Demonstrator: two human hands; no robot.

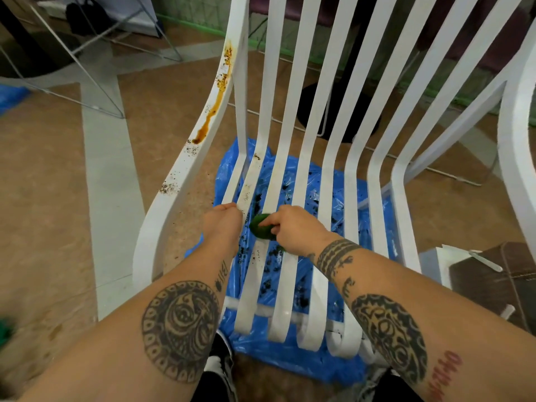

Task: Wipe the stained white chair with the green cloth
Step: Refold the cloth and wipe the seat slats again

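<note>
Fingers of my right hand curl round the green cloth, pressing it on a seat slat of the white chair; my left hand grips the neighbouring slat. Wiping seems midway: next, I judge, the orange stain on the chair's arm. Beneath the chair, a blue sheet holds dark crumbs.

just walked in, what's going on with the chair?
A person is cleaning a white slatted chair. The right hand grips a bunched green cloth against a seat slat dotted with dark specks. The left hand grips the outermost seat slat. An orange-brown runny stain on the curved side rail above the left hand is not yet wiped. A crumpled blue plastic sheet lies on the floor under the seat.
</note>
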